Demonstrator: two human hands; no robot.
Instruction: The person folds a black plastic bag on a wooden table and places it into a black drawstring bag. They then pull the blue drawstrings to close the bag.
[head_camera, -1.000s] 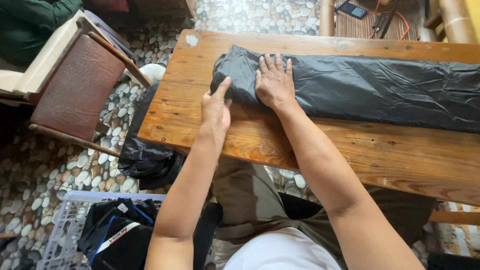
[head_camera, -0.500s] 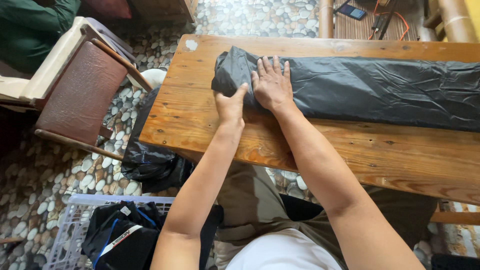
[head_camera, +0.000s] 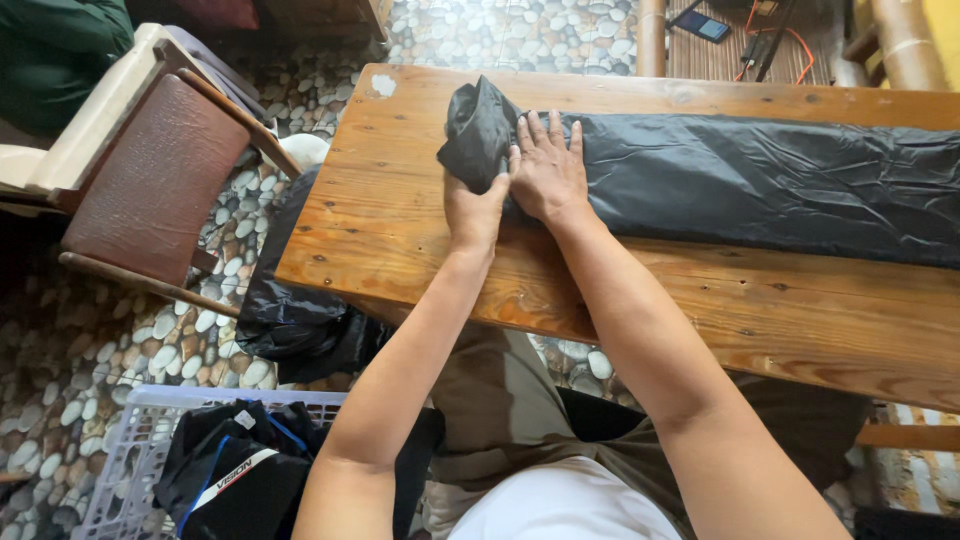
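Note:
A long strip of black plastic sheet (head_camera: 760, 180) lies folded across the wooden table (head_camera: 400, 230). Its left end (head_camera: 478, 128) is lifted and curled over toward the right. My left hand (head_camera: 474, 212) grips that curled end from below, fingers under the fold. My right hand (head_camera: 546, 168) lies flat, fingers spread, pressing the sheet down just right of the fold. Both forearms reach in from the bottom of the view.
A brown padded chair (head_camera: 150, 180) stands left of the table. A black bag (head_camera: 300, 310) hangs off the table's left edge over the pebble floor. A white plastic crate (head_camera: 130, 460) with dark clothes sits bottom left. A phone and cables (head_camera: 720, 30) lie beyond the table.
My left hand went from the table beside the sheet to under its left end and lifted and folded it rightward. My right hand stayed pressed on the sheet.

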